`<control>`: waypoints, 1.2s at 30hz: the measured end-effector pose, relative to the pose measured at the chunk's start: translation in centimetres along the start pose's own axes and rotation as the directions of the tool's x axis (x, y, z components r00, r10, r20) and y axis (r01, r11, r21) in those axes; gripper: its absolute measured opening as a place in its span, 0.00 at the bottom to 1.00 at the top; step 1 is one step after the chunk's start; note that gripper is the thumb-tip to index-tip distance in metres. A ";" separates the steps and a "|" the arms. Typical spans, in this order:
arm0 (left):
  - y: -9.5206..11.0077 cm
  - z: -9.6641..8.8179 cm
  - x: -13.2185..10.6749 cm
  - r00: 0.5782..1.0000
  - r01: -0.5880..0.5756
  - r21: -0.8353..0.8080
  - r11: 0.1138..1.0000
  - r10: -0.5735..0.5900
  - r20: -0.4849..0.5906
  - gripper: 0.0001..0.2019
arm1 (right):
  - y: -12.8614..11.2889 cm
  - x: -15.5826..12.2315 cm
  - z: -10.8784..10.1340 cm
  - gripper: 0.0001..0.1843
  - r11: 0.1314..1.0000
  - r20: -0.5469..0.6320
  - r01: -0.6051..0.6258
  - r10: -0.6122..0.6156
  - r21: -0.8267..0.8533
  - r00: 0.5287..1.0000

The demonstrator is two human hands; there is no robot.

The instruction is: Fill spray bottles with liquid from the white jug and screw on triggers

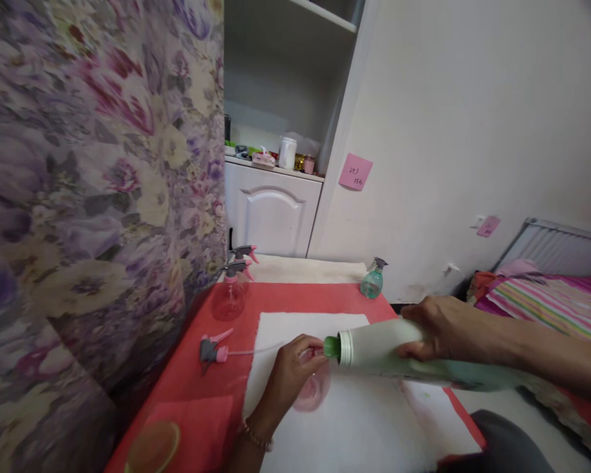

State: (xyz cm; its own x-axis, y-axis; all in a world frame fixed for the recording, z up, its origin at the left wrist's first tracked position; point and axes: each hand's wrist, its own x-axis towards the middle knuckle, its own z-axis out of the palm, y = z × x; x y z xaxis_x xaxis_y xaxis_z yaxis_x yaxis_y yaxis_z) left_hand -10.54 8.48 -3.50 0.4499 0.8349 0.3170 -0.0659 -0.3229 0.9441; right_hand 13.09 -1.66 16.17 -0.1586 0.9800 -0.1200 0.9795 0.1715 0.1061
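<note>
My left hand (298, 364) is closed round the neck of a clear pink spray bottle (311, 394), which has no spray head on it and stands on a white cloth (354, 420). My right hand (431, 328) grips a large pale green bottle (374, 345), tilted nearly level, its green spout (331, 347) right at the pink bottle's mouth. Whether liquid flows is too small to tell. Left of the cloth lies a grey and pink spray head (214, 353), its thin tube reaching toward my left hand.
Pink spray bottles (229, 301) with grey heads stand at the back left of the red-covered table (305, 297). A green spray bottle (372, 282) stands at the back right. A round lid-like thing (152, 447) lies front left. A floral curtain (103, 197) hangs at left.
</note>
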 end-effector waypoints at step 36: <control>0.6 0.1 -0.1 1.000 0.005 0.029 1.000 -0.005 -0.007 0.05 | -0.3 -0.1 -0.2 0.21 1.000 -0.019 -0.009 0.009 0.024 1.000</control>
State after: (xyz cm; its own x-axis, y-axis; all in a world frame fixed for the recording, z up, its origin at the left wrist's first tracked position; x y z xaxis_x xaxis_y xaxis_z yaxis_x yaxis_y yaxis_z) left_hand -10.57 8.17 -2.94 0.4444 0.8395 0.3126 -0.0377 -0.3311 0.9428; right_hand 12.78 -1.74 16.32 -0.1519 0.9833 -0.1004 0.9835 0.1605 0.0836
